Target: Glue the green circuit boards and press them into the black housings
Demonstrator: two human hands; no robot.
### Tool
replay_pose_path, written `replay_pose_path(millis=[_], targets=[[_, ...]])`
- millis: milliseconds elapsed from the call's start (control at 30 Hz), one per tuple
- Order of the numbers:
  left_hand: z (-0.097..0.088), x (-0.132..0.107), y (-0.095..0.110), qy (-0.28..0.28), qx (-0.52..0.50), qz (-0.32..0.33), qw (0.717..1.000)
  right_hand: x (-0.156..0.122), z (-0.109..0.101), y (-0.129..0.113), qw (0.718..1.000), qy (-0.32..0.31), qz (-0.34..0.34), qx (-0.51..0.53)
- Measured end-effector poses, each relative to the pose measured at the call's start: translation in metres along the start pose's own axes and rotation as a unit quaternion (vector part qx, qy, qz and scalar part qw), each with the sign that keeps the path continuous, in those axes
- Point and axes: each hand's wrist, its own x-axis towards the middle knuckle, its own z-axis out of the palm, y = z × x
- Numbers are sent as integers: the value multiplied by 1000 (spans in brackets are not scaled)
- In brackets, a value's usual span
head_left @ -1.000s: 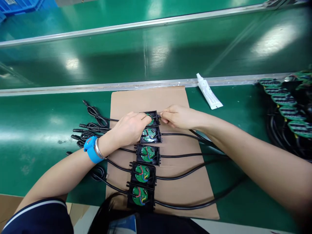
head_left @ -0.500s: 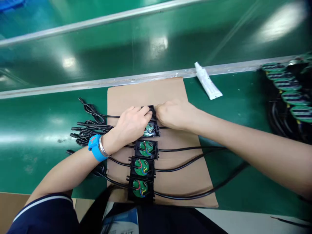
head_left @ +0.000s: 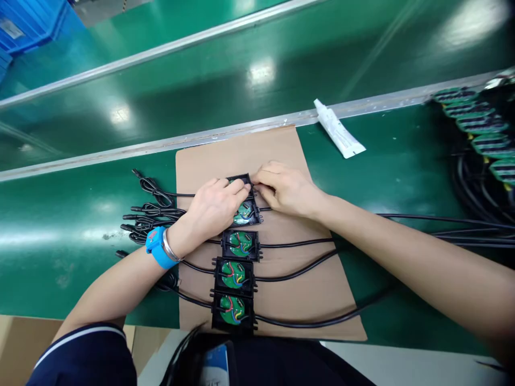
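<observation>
Several open black plastic housings with green circuit boards lie in a column on a cardboard sheet. My left hand lies over the top two, its curled fingertips gripping the top housing and its palm side partly covering the second housing. At the top housing's right edge, my right hand pinches thumb and forefinger together; what is between them is hidden. Below sit a third housing, a fourth housing and a bottom housing, with coloured wires on their boards.
Coiled black cables with plugs lie left of the cardboard. Thicker black cables run right, passing under my right forearm. A white tube lies beyond the cardboard. More circuit boards are heaped at right; blue crates stand far left.
My right hand has gone from a closed fist to a thumb-and-forefinger pinch at the top housing's right edge. My left hand stays on the housing. The camera view has shifted slightly.
</observation>
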Motion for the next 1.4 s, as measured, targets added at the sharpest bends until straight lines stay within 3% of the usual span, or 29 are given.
replay_pose_path(millis=[133, 300, 400, 467, 667, 833, 967, 1100, 1200, 1300, 1400], targets=[[1, 4, 3, -9, -10, -18, 1000, 0, 5, 8, 999, 15, -45, -5], [-3, -5, -9, 1, -137, -68, 988, -1, -4, 6, 999, 17, -24, -28], [-13, -17, -24, 54, -195, -139, 969, -2, -12, -8, 997, 22, 2, -69], [-17, -23, -34, 60, -210, -186, 958, 1, -12, -24, 996, 17, 13, -91], [-2, -22, -43, -22, -240, -243, 939, 21, 9, -68, 984, -86, 7, -156], [6, -14, -42, -10, -216, -210, 954, 33, 13, -63, 974, -121, -17, -192], [-8, -25, -29, -20, -140, -183, 973, 23, 5, -62, 982, -111, 8, -151], [-21, -58, 7, -11, -115, -129, 985, -3, 4, -84, 990, -50, 8, -135], [-23, -82, 23, -26, -155, -82, 984, -13, 6, -98, 991, -78, 6, -113], [-26, -107, 16, -17, -224, -59, 973, -24, -6, -98, 993, -84, 14, -82], [-35, -138, -4, -52, -227, -45, 972, -54, -27, -96, 995, -93, -23, -18]])
